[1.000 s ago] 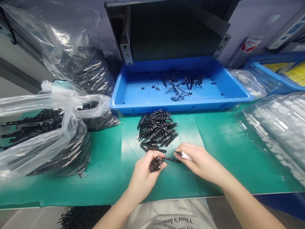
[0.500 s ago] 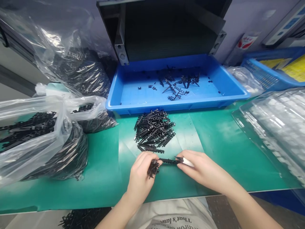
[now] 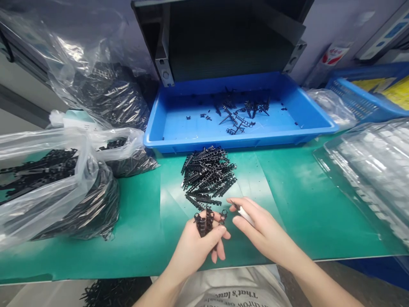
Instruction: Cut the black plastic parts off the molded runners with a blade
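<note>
Holding strips in curled left hand, white tool pinched in right hand just right of them. Keep strips snug, one standing proud, left hand clear of the tool's tip. Pile sits on worktop, between hands and tray.

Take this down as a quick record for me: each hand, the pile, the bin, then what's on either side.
Left hand: closed around a bunch of black parts
Right hand: gripping a white-handled tool, apart from the left hand
Pile: black strips heaped on the green work surface
Blue bin: behind the pile, black pieces scattered inside
Left side: clear bags holding black parts
Right side: clear plastic trays, with a blue basket behind them
</note>
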